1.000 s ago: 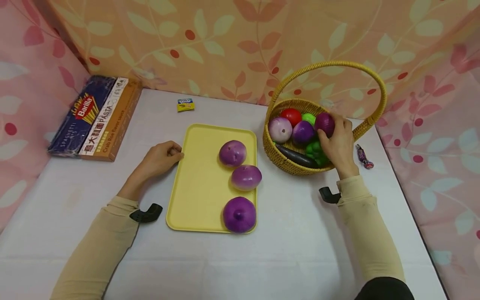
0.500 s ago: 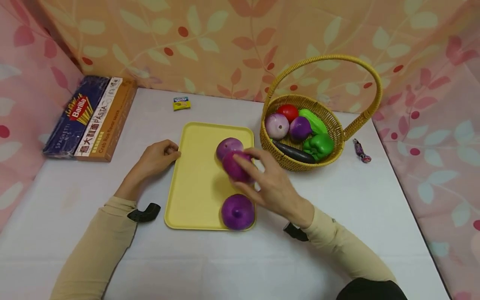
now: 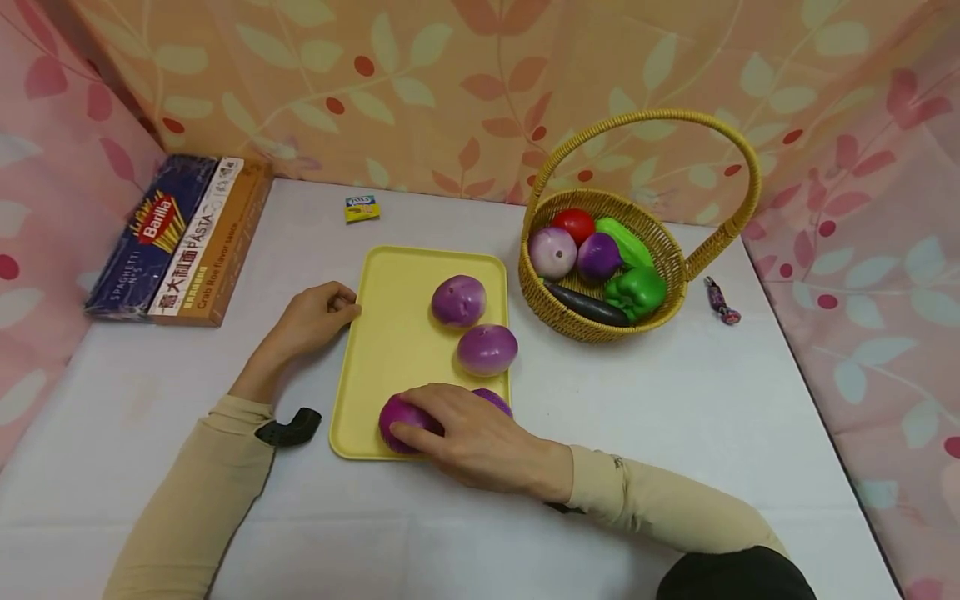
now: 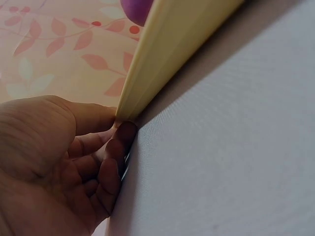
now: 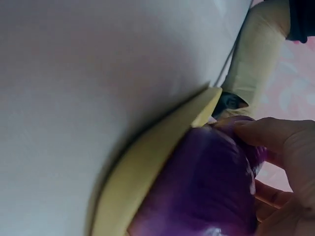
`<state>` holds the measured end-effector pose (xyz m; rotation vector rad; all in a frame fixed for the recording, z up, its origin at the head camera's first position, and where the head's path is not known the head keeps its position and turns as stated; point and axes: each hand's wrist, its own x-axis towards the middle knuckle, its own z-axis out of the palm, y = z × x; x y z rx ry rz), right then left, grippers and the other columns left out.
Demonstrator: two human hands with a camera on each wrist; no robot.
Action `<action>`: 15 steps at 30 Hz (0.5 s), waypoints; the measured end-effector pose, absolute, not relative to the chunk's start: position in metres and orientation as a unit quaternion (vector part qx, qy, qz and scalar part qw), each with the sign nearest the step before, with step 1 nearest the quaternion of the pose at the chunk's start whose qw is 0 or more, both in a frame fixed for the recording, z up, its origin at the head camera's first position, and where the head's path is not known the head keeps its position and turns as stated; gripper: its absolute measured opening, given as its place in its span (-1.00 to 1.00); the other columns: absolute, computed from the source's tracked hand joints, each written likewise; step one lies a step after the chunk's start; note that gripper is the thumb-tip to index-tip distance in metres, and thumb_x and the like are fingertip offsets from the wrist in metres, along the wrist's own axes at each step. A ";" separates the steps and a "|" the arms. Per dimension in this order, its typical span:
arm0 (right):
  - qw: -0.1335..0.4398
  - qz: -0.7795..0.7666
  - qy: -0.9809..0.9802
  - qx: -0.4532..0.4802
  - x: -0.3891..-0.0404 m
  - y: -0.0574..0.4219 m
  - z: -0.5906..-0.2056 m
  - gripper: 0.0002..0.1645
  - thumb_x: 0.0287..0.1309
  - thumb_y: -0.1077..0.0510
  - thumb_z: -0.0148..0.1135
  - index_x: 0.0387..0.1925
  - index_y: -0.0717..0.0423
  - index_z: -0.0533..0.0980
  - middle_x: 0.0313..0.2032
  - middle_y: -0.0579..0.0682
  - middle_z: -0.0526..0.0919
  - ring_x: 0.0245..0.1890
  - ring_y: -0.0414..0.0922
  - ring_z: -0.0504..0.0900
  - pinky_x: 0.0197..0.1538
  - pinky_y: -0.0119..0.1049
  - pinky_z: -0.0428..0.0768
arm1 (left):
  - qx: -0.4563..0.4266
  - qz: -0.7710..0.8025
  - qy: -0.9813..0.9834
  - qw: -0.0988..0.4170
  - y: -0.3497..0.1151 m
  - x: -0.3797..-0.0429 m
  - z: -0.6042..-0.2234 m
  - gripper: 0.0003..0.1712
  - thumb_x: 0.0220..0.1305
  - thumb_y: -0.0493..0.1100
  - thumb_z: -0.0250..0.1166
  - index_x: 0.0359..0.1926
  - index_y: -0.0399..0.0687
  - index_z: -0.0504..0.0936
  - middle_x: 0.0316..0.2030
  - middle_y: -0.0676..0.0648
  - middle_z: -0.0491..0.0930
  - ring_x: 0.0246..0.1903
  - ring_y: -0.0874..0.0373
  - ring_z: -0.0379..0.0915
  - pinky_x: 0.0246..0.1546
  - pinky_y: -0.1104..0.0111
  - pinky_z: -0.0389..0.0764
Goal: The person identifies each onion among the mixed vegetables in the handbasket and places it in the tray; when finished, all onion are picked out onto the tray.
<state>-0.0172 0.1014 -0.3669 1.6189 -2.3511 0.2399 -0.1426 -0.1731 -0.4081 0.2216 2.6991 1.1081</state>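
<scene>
My right hand (image 3: 480,437) grips a purple onion (image 3: 402,423) over the near left corner of the yellow tray (image 3: 390,333). Another round purple vegetable (image 3: 492,399) sits at the tray's near right corner, mostly hidden behind that hand. Farther up the tray's right side lie two paler purple ones, one round (image 3: 459,301) and one oval (image 3: 487,350) that overhangs the rim. At the left rim my left hand (image 3: 315,318) pinches the tray between thumb and fingers. The left wrist view shows the thumb (image 4: 96,118) against the rim's top and a fingertip below.
At the back right stands a wicker basket (image 3: 540,300) with a tall handle, holding a tomato, an eggplant, a green pepper and other vegetables. A wrapped candy (image 3: 722,302) lies right of it. A pasta box (image 3: 180,242) is at the back left, and a small yellow packet (image 3: 362,208) behind the tray.
My right hand took the purple onion out of the basket and carried it left and toward me, across the tray to its near left corner. The left hand stayed at the rim.
</scene>
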 end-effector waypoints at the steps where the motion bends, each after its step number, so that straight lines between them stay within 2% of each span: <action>1: 0.139 0.079 -0.811 0.563 -0.017 0.101 -0.369 -0.69 0.41 0.15 0.04 0.12 -0.01 0.51 0.14 0.10 0.48 0.14 -0.03 0.50 0.30 -0.21 0.44 | 0.076 0.377 0.917 0.108 -0.173 -0.143 -0.408 -0.63 0.42 -0.09 0.11 0.04 -0.32 0.53 -0.19 -0.25 0.61 -0.19 -0.03 0.49 -0.15 0.27 0.40; 6: 0.142 0.062 -0.807 0.570 -0.015 0.102 -0.374 -0.66 0.49 0.13 -0.12 0.12 -0.02 0.52 0.14 0.10 0.47 0.11 -0.02 0.51 0.30 -0.19 0.45 | 0.075 0.378 0.917 0.108 -0.173 -0.143 -0.407 -0.63 0.42 -0.10 0.12 0.04 -0.32 0.54 -0.19 -0.24 0.61 -0.20 -0.02 0.49 -0.15 0.27 0.40; 11: 0.147 0.055 -0.808 0.567 -0.013 0.102 -0.374 -0.69 0.41 0.12 0.00 0.08 -0.06 0.54 0.13 0.10 0.49 0.13 -0.01 0.52 0.29 -0.14 0.45 | 0.073 0.376 0.917 0.111 -0.172 -0.142 -0.406 -0.62 0.42 -0.10 0.12 0.05 -0.32 0.53 -0.18 -0.25 0.61 -0.19 -0.04 0.50 -0.15 0.27 0.40; 15: 0.135 0.065 -0.817 0.557 -0.015 0.106 -0.369 -0.65 0.35 0.04 0.12 0.12 -0.08 0.50 0.16 0.09 0.48 0.17 -0.01 0.49 0.31 -0.13 0.43 | 0.072 0.377 0.916 0.114 -0.172 -0.142 -0.406 -0.61 0.42 -0.09 0.11 0.06 -0.32 0.53 -0.17 -0.26 0.61 -0.18 -0.04 0.50 -0.15 0.27 0.40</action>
